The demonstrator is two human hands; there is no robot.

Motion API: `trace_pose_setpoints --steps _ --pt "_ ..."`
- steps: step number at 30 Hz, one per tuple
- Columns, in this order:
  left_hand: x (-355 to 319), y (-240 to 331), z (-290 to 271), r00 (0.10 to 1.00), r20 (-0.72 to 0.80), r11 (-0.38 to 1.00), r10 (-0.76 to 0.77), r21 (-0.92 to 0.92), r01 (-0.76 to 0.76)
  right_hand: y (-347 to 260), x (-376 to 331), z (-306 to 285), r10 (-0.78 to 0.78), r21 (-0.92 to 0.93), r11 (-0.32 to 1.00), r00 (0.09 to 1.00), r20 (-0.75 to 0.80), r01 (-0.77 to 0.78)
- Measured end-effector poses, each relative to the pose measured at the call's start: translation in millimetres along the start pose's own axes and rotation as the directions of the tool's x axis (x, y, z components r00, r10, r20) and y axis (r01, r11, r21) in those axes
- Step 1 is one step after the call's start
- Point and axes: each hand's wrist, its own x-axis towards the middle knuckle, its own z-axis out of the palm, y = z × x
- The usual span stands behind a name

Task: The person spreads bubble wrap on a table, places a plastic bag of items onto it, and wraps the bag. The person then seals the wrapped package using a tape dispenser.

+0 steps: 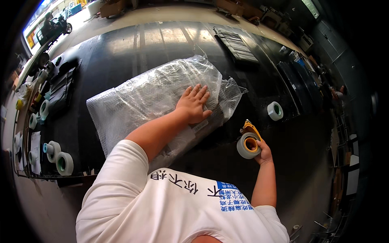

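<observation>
On the black table (133, 48), the left hand (193, 106) lies flat and open, pinning the bubble-wrapped flat package (150, 101) steady, while the right hand (264, 152) clasps an orange-handled tape dispenser (249, 143) just beside it.

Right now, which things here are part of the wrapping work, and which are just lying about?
In hand: bubble-wrapped bundle under the left hand; tape dispenser gripped in the right hand.

Lying about: spare tape roll; tape rolls on the left shelf; black slatted panel.
</observation>
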Motion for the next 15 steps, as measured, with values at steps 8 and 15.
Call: trace_pose_setpoints --steps 8,15 --pt "-16 -13 -25 0.999 0.004 0.913 0.037 -0.407 -0.032 7 138 -38 -0.095 0.263 0.949 0.951 -0.293 0.176" --pt "-162 -77 -62 0.633 0.214 0.662 -0.744 0.1 0.743 -7 199 -31 -0.229 -0.052 0.973 0.894 -0.385 0.226"
